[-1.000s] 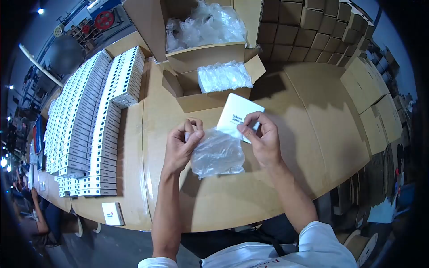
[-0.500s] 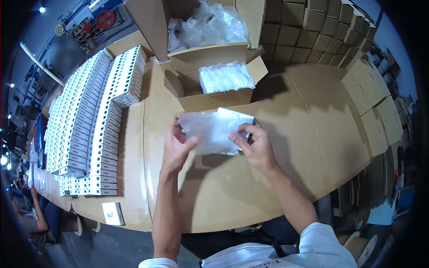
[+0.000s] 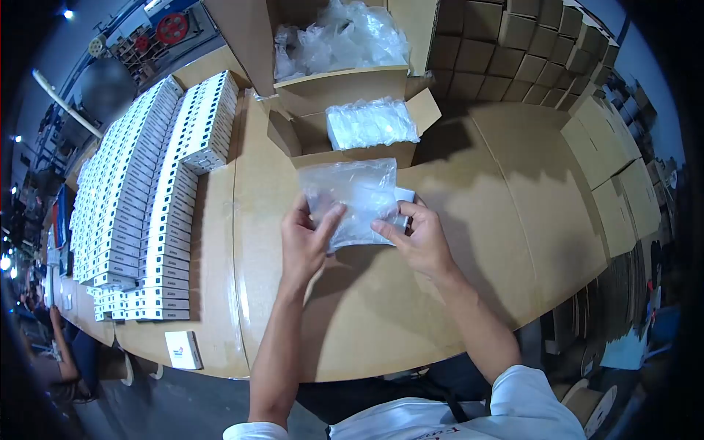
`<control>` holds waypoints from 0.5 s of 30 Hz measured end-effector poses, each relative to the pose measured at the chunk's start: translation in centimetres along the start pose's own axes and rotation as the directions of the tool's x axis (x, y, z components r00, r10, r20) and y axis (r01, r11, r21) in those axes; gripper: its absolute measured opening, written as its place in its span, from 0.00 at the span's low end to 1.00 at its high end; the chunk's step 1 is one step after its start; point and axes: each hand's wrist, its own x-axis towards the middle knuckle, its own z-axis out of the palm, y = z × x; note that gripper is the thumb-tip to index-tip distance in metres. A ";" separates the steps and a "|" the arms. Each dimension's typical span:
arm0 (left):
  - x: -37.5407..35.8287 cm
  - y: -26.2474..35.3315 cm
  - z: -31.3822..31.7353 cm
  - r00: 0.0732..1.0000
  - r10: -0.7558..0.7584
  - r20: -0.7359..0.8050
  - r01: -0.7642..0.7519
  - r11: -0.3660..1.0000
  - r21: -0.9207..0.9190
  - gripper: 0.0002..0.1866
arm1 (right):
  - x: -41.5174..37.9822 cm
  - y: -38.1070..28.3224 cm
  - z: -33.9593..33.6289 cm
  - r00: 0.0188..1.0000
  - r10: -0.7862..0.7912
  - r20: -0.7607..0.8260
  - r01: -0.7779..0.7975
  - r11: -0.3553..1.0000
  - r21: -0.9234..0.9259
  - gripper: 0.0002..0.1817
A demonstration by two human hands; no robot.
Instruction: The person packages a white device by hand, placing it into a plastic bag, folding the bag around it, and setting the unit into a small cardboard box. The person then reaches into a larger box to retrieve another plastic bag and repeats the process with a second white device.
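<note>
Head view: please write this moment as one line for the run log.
left hand: holds clear plastic bag | right hand: holds white box behind bag | surface: cardboard-covered table

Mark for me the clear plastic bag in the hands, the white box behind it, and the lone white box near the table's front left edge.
clear plastic bag (image 3: 352, 198): head view, middle of the film.
white box (image 3: 402, 207): head view, corner showing past the bag.
lone white box (image 3: 183, 349): head view, top face.

cardboard-covered table (image 3: 469, 293) with white box rows (image 3: 139, 198) and open cartons (image 3: 345, 139)
</note>
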 end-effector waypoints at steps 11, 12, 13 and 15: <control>0.3 -0.5 -1.0 0.993 0.015 0.119 -0.014 1.000 -0.010 0.10 | 0.3 0.8 -0.4 1.000 -0.014 -0.014 0.015 0.997 0.079 0.14; 0.1 -0.1 -0.6 0.992 0.010 0.127 -0.009 1.000 -0.010 0.12 | 0.3 0.8 -0.3 1.000 0.013 -0.017 -0.011 0.993 0.120 0.14; -0.2 0.3 -0.2 0.991 0.004 0.133 -0.003 1.000 -0.009 0.15 | 0.2 0.6 0.0 0.999 0.041 -0.027 -0.037 0.990 0.138 0.13; -0.2 0.1 -0.3 0.992 -0.046 0.119 0.043 0.999 0.028 0.21 | 0.0 0.5 0.1 0.999 0.010 -0.040 -0.008 0.998 0.066 0.14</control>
